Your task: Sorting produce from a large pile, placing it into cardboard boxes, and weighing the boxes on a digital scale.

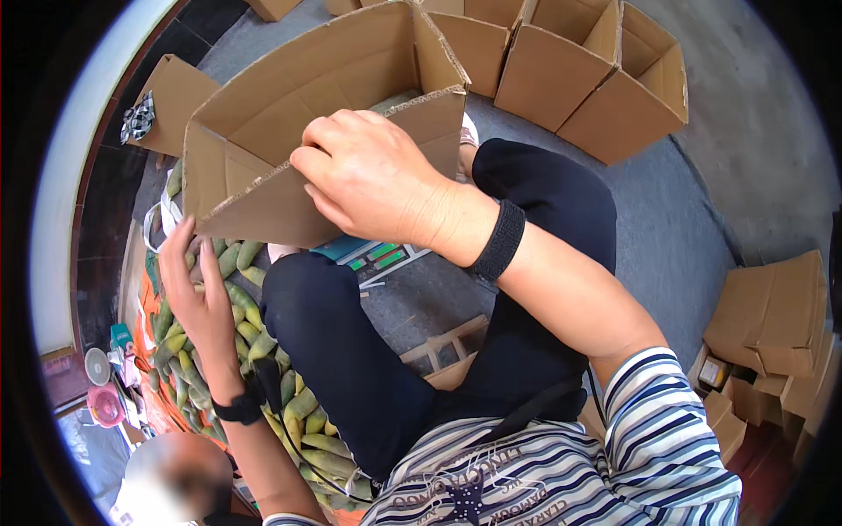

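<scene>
**Hands steady an open carton above a heap of green produce**

Grey concrete floor spreads under a seated person in dark trousers and a striped shirt, seen from the head camera. The right hand [368, 180], black band at the wrist, is clamped on the near flap of an open brown box [298, 123] held over the knees, fingers curled over the cardboard edge. The left hand [197, 294], wearing a black watch, is spread open with fingers apart, palm toward the box's lower left corner; whether it touches the cardboard cannot be told. Beneath it lies a pile of green cobs [250, 346] on an orange sheet.

Judging by the grip, the box is best handled with the flap pinched near its fold and the other palm bracing the corner, so the walls stay square.

Empty boxes [605, 79] stand open at upper right, plain brown and unmarked. Folded cartons [772, 324] are stacked at the right edge. A scale [373, 254] with a teal rim and green panels shows between the knees.
</scene>
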{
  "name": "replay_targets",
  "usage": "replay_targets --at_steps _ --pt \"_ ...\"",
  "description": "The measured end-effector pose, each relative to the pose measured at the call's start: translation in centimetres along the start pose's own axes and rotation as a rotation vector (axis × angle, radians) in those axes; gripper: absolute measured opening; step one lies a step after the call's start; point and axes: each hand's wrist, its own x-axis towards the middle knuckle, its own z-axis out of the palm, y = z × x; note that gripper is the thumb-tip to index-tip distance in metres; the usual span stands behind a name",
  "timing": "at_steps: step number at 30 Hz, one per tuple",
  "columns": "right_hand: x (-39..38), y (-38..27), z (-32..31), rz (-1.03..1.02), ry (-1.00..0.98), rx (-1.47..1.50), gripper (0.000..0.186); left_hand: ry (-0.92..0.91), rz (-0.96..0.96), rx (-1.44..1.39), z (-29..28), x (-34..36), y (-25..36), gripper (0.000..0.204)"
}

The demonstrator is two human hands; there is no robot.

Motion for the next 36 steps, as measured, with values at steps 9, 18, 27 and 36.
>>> replay_targets --at_steps 9,18,27,36 --pt "0.1 -0.4 0.2 -0.010 0.006 0.007 0.026 -0.519 -0.452 -0.029 2.6 -25.5 -6.3 0.028" --pt "0.6 0.0 0.3 0.002 0.034 -0.086 0.023 -0.762 -0.765 -0.011 3.2 -36.9 -8.6 0.027" --pt "1.0 -0.3 1.2 -0.010 -0.003 -0.083 0.023 -0.987 -0.685 0.491 4.0 -41.1 -11.7 0.051" --pt "1.2 -0.3 2.1 -0.054 0.038 -0.094 0.020 -0.887 -0.800 0.400 6.4 -43.7 -14.8 0.042"
